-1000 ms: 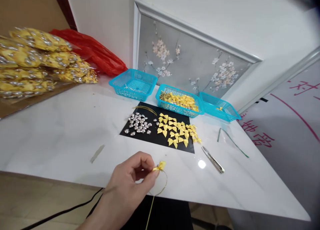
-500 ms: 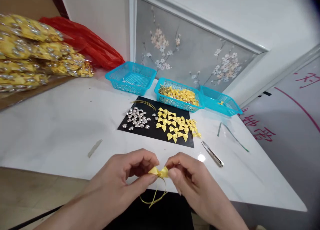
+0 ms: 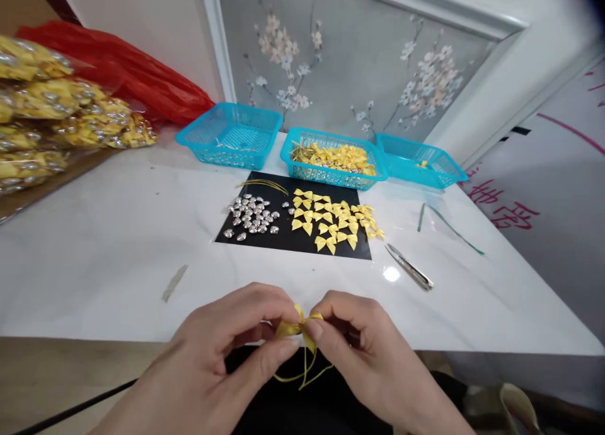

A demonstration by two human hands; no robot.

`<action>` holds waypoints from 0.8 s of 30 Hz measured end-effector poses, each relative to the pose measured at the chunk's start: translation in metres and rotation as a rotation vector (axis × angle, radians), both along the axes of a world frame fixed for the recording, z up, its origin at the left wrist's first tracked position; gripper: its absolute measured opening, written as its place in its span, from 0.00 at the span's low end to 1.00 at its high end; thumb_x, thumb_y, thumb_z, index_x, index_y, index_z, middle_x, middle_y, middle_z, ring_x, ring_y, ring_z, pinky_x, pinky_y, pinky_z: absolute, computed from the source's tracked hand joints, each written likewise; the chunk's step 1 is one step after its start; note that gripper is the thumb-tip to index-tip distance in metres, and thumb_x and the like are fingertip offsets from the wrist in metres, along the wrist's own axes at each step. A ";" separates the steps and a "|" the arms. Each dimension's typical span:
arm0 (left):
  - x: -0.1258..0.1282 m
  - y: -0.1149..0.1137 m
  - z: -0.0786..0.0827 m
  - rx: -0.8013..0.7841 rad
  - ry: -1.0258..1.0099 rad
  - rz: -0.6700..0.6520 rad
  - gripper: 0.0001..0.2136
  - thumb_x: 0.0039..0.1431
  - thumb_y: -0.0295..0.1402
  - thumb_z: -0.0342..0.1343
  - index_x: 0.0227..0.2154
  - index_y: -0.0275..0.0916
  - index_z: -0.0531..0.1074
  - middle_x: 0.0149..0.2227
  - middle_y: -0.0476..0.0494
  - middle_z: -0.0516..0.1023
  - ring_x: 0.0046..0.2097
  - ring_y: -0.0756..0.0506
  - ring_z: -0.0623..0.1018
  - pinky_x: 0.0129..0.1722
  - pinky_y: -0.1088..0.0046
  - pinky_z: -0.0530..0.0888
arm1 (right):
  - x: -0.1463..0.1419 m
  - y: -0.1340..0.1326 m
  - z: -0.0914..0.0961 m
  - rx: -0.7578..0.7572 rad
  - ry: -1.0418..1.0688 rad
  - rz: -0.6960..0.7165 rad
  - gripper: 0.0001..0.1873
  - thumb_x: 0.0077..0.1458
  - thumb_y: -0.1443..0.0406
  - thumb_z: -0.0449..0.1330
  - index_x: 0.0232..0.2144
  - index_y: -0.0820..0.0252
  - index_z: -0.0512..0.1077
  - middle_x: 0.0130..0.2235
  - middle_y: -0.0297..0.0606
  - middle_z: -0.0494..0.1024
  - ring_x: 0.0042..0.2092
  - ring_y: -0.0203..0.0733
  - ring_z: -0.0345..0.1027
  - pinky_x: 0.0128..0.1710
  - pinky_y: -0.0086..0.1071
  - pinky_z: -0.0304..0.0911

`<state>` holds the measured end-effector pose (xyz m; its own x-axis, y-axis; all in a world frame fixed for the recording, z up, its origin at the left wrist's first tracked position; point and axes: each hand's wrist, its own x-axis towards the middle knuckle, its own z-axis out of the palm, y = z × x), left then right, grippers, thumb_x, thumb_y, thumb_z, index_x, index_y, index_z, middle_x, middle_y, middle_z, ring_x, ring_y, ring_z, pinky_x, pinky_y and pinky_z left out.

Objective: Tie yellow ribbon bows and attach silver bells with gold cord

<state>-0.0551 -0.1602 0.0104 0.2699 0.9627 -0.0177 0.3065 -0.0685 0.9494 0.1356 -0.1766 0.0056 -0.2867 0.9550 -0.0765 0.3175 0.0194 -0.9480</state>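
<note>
Both of my hands at work in front of the black mat (image 3: 288, 241). My left grip (image 3: 239, 328) is clamped, thumb against fingers, on one side of a yellow ribbon bow (image 3: 287, 329); my right grip (image 3: 362, 337) pinches its other side. The bow lies between the two, nearer me than the mat, its centre partly covered by my fingertips. A thin gold cord (image 3: 305, 359) hangs in loops beneath it.

On the mat: silver heart-shaped beads (image 3: 255, 215) at left, yellow ribbon bows (image 3: 326, 216) at right, some spilling past its edge onto the white tabletop (image 3: 108, 246), and gold cords (image 3: 265, 183) at the far left corner. Just right of the mat, a slim pointed metal tool (image 3: 410, 268); farther right, green strips (image 3: 452, 229). Behind the mat, a blue basket (image 3: 331, 177) filled with corded bows; behind it to the left, a second blue basket (image 3: 222, 155) holding white strips. Well left of the mat, clear bags (image 3: 61, 101) packed with yellow bows and silver beads.
</note>
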 end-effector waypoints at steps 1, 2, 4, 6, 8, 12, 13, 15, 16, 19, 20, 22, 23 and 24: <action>0.001 0.000 0.001 0.060 0.071 -0.038 0.04 0.50 0.32 0.61 0.30 0.48 0.78 0.38 0.47 0.80 0.38 0.43 0.79 0.34 0.77 0.77 | 0.000 0.000 0.000 0.001 0.002 -0.002 0.12 0.62 0.63 0.52 0.27 0.60 0.68 0.24 0.28 0.64 0.25 0.30 0.53 0.23 0.26 0.50; 0.003 0.001 0.002 0.121 0.141 -0.075 0.05 0.52 0.31 0.59 0.31 0.48 0.77 0.38 0.48 0.79 0.38 0.44 0.79 0.35 0.77 0.76 | 0.000 0.000 0.000 0.001 0.005 -0.002 0.11 0.62 0.63 0.52 0.28 0.60 0.68 0.24 0.28 0.64 0.26 0.30 0.54 0.24 0.26 0.50; 0.005 0.002 0.003 0.232 0.243 -0.118 0.06 0.55 0.30 0.57 0.32 0.49 0.76 0.38 0.49 0.79 0.39 0.46 0.78 0.36 0.79 0.75 | 0.000 0.000 0.000 0.006 0.006 0.006 0.11 0.62 0.64 0.52 0.27 0.60 0.68 0.24 0.28 0.64 0.26 0.30 0.54 0.24 0.25 0.51; 0.005 0.003 0.002 0.316 0.285 -0.112 0.07 0.56 0.30 0.56 0.32 0.49 0.76 0.38 0.49 0.79 0.38 0.46 0.78 0.36 0.78 0.75 | 0.000 0.000 0.000 0.008 -0.004 0.012 0.11 0.62 0.65 0.52 0.28 0.60 0.68 0.24 0.27 0.64 0.26 0.30 0.54 0.24 0.25 0.51; 0.006 0.004 0.001 0.371 0.299 -0.102 0.07 0.55 0.29 0.57 0.32 0.49 0.77 0.37 0.49 0.79 0.36 0.46 0.78 0.35 0.77 0.74 | 0.000 0.001 0.000 0.006 -0.017 0.016 0.10 0.61 0.65 0.53 0.27 0.60 0.67 0.24 0.27 0.64 0.26 0.29 0.54 0.24 0.25 0.50; 0.006 0.005 -0.001 0.374 0.313 -0.097 0.06 0.55 0.30 0.56 0.29 0.48 0.77 0.36 0.48 0.79 0.34 0.46 0.78 0.33 0.77 0.74 | 0.001 0.002 -0.001 -0.019 0.003 0.018 0.11 0.61 0.65 0.52 0.27 0.60 0.66 0.24 0.27 0.64 0.26 0.29 0.54 0.23 0.24 0.49; 0.006 0.006 -0.001 0.358 0.312 -0.100 0.06 0.56 0.30 0.56 0.29 0.48 0.77 0.36 0.48 0.79 0.34 0.46 0.78 0.33 0.77 0.73 | 0.001 0.002 -0.002 -0.029 0.017 0.017 0.11 0.61 0.65 0.52 0.26 0.60 0.66 0.24 0.27 0.64 0.26 0.29 0.54 0.23 0.24 0.49; 0.005 0.006 -0.001 0.297 0.296 -0.121 0.06 0.57 0.31 0.55 0.28 0.47 0.75 0.36 0.49 0.78 0.34 0.47 0.77 0.33 0.78 0.73 | 0.001 0.002 -0.002 -0.050 0.047 0.016 0.11 0.62 0.65 0.52 0.26 0.61 0.66 0.23 0.27 0.63 0.25 0.30 0.53 0.23 0.24 0.49; 0.005 0.006 -0.001 0.254 0.277 -0.137 0.06 0.58 0.32 0.55 0.27 0.47 0.75 0.36 0.49 0.77 0.35 0.47 0.77 0.33 0.78 0.72 | 0.001 0.002 -0.003 -0.055 0.057 0.016 0.11 0.62 0.65 0.52 0.27 0.61 0.66 0.23 0.27 0.63 0.25 0.30 0.53 0.22 0.24 0.48; 0.005 0.008 0.000 0.078 0.195 -0.167 0.07 0.59 0.34 0.53 0.26 0.45 0.72 0.36 0.50 0.76 0.36 0.48 0.76 0.34 0.78 0.71 | 0.000 0.001 -0.003 -0.026 0.063 0.005 0.11 0.62 0.64 0.52 0.28 0.61 0.67 0.24 0.28 0.63 0.26 0.29 0.53 0.23 0.24 0.49; 0.005 0.009 0.001 0.017 0.164 -0.169 0.08 0.59 0.35 0.53 0.26 0.45 0.72 0.35 0.50 0.76 0.36 0.48 0.76 0.34 0.78 0.71 | 0.000 0.001 -0.003 -0.009 0.060 -0.003 0.11 0.62 0.63 0.52 0.28 0.60 0.67 0.25 0.28 0.64 0.26 0.29 0.54 0.23 0.24 0.49; 0.006 0.011 0.003 -0.103 0.104 -0.170 0.08 0.59 0.36 0.53 0.25 0.45 0.71 0.32 0.51 0.75 0.34 0.48 0.74 0.33 0.77 0.70 | -0.001 0.000 -0.003 0.016 0.056 -0.013 0.12 0.63 0.62 0.52 0.29 0.60 0.67 0.25 0.29 0.65 0.26 0.29 0.55 0.23 0.24 0.50; 0.006 0.012 0.003 -0.156 0.077 -0.169 0.08 0.59 0.37 0.54 0.26 0.44 0.72 0.31 0.51 0.75 0.33 0.48 0.73 0.32 0.77 0.70 | -0.001 0.000 -0.003 0.022 0.056 -0.018 0.12 0.63 0.62 0.51 0.29 0.60 0.68 0.25 0.29 0.65 0.25 0.29 0.55 0.23 0.24 0.51; 0.006 0.013 0.004 -0.200 0.051 -0.164 0.07 0.58 0.37 0.55 0.26 0.44 0.72 0.29 0.51 0.74 0.32 0.48 0.73 0.31 0.77 0.70 | -0.001 0.000 -0.003 0.027 0.055 -0.019 0.12 0.64 0.62 0.51 0.30 0.59 0.68 0.25 0.29 0.65 0.25 0.30 0.55 0.23 0.24 0.52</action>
